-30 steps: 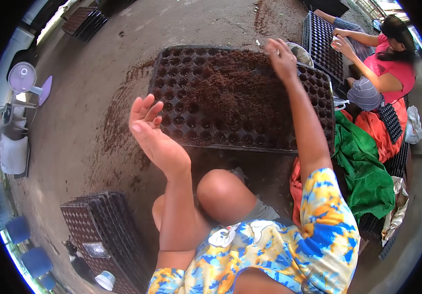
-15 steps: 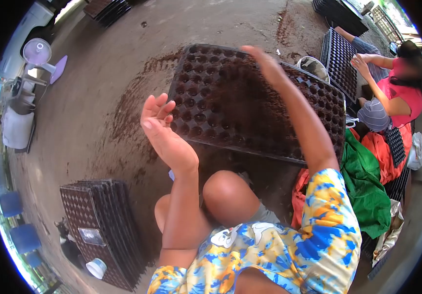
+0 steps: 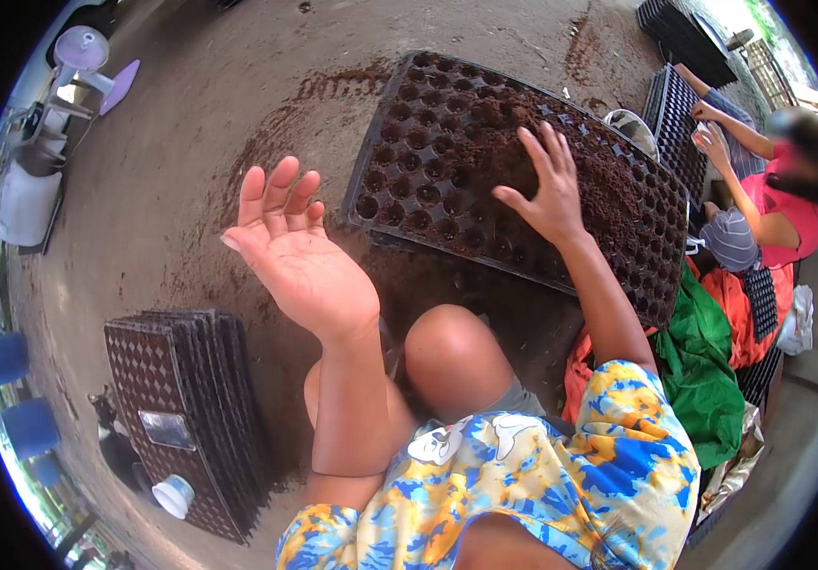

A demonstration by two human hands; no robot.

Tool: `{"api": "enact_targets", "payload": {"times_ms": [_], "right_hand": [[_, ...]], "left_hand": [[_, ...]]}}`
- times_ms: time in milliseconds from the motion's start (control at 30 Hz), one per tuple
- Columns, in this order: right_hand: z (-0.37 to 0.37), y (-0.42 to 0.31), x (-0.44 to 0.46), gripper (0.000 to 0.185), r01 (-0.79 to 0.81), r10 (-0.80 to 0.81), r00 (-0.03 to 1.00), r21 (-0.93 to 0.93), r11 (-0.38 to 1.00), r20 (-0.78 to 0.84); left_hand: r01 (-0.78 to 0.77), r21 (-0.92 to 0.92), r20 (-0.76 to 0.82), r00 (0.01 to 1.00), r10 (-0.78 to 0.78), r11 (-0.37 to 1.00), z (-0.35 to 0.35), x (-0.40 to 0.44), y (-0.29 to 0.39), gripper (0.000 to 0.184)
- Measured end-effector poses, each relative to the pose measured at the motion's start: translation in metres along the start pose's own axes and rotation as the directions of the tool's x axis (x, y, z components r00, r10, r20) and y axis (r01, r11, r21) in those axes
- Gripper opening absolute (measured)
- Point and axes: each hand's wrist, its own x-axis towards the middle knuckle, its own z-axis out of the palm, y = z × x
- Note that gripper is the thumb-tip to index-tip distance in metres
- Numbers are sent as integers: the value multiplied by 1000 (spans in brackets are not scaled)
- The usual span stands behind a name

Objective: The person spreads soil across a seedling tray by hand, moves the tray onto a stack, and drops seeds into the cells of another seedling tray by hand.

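Brown soil (image 3: 492, 142) on tray (image 3: 399, 171), right fingers (image 3: 535, 156) spread, left hand (image 3: 309, 275) raised

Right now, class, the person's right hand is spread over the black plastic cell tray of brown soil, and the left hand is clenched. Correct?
Not quite: the head view shows the left hand open, not clenched. The right hand is spread over the black plastic cell tray.

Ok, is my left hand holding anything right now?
No, your bare left hand is open with its palm showing and nothing in it, apart from the dark plastic tray of round cells.
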Motion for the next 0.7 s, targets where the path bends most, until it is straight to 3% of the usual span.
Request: {"api": "enact_targets", "payload": {"times_ms": [133,267,700], "right_hand": [[19,-32,31,67,206,-207,976,19,978,67],[28,-55,42,59,261,-263,945,35,965,194],[50,-100,46,52,362,-366,893,66,930,262]], "left_hand": [[-8,-30,-26,1000,7,1000,2,2,5,59],[-10,-51,-43,999,8,999,5,3,5,58],[-18,-69,-47,999,15,997,4,3,2,58]]}}
